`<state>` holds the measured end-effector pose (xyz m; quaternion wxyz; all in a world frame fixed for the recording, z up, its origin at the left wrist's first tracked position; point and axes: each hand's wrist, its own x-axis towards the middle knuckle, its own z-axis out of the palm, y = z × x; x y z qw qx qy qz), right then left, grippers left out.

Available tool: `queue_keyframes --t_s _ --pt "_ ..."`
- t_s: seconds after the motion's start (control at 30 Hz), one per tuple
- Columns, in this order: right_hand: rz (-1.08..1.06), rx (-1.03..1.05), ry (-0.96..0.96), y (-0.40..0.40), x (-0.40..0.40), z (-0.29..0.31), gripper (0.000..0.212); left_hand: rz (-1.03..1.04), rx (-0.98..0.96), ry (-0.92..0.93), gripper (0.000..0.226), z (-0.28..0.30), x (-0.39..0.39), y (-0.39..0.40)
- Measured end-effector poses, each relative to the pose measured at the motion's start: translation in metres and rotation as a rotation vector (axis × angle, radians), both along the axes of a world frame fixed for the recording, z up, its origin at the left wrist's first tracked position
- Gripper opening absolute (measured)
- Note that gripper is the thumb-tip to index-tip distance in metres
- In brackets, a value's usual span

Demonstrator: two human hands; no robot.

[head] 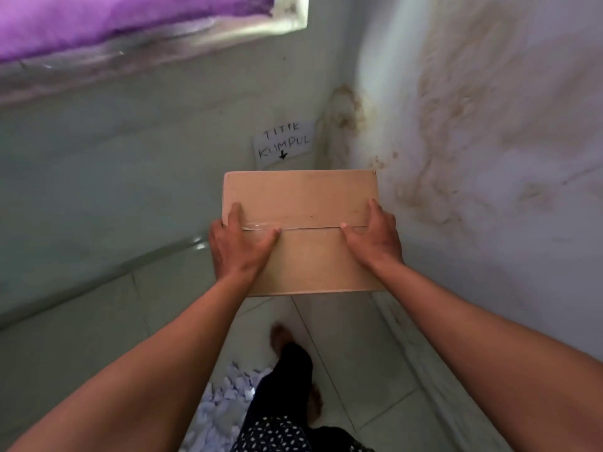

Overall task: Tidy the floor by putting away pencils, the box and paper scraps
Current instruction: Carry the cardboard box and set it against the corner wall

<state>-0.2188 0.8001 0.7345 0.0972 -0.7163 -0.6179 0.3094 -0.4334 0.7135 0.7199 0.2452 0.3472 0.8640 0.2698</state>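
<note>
While both hands clasp its sides, thumbs flat on the taped seam, the box point(301, 230) hangs above the floor before a corner sign point(283, 143); left hand point(236, 244) and right hand point(375, 238) balance it level, probably for setting down there. Scraps point(225, 402) remain on the floor behind.

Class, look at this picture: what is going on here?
A person carries a closed cardboard box with both hands, the left hand and right hand holding its sides, thumbs on top. It is held toward the room corner, below a handwritten sign on the wall. Paper scraps lie on the floor behind.
</note>
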Motion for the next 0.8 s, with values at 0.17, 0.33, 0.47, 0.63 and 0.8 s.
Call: queue_keyframes --t_s 0.17,0.33,0.47,0.63,0.8 --pt "0.054 -0.084 -0.031 0.039 -0.004 -0.057 0.079 0.052 -0.112 -0.074 0.089 -0.059 -0.002 0.03" --pt "0.119 -0.098 -0.028 0.089 -0.006 -0.117 0.079 0.091 -0.137 -0.08 0.092 -0.119 -0.003 0.065" --pt "0.185 -0.097 -0.009 0.129 -0.007 -0.189 0.082 0.139 -0.148 -0.107 0.092 -0.184 -0.001 0.101" --pt "0.27 -0.113 -0.018 0.186 -0.017 -0.285 0.084 0.238 -0.145 -0.103 0.093 -0.27 0.004 0.146" --pt "0.331 -0.054 0.004 0.232 -0.035 -0.386 0.088 0.299 -0.132 -0.099 0.099 -0.361 -0.002 0.181"
